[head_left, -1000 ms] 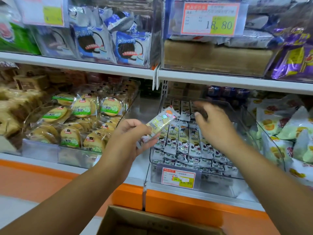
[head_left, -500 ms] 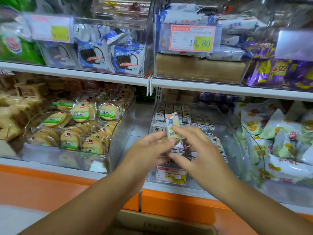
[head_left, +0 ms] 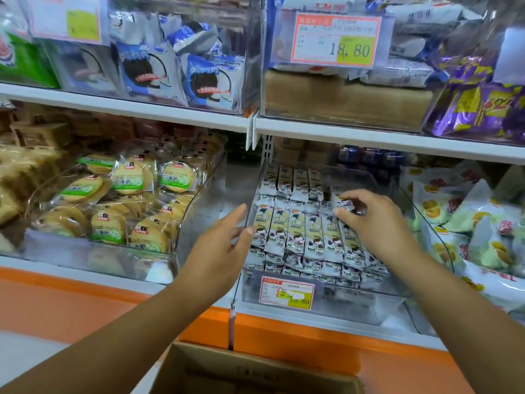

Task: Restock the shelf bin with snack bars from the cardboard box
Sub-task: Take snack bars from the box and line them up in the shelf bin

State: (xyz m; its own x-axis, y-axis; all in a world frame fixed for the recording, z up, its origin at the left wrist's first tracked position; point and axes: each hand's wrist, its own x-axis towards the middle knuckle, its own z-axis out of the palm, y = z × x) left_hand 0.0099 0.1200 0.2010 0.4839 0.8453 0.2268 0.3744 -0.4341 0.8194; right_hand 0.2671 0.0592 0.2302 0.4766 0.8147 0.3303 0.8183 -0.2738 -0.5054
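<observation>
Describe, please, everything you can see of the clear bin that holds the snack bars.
The bin is clear plastic, open-topped, with side walls sloping down to a low front wall. It sits on the lower shelf. A red-bordered price tag with a yellow patch is on its front. Rows of snack bars nearly fill it. The right hand pinches one bar at its back right; the open left hand is at its left wall, contact unclear.
</observation>
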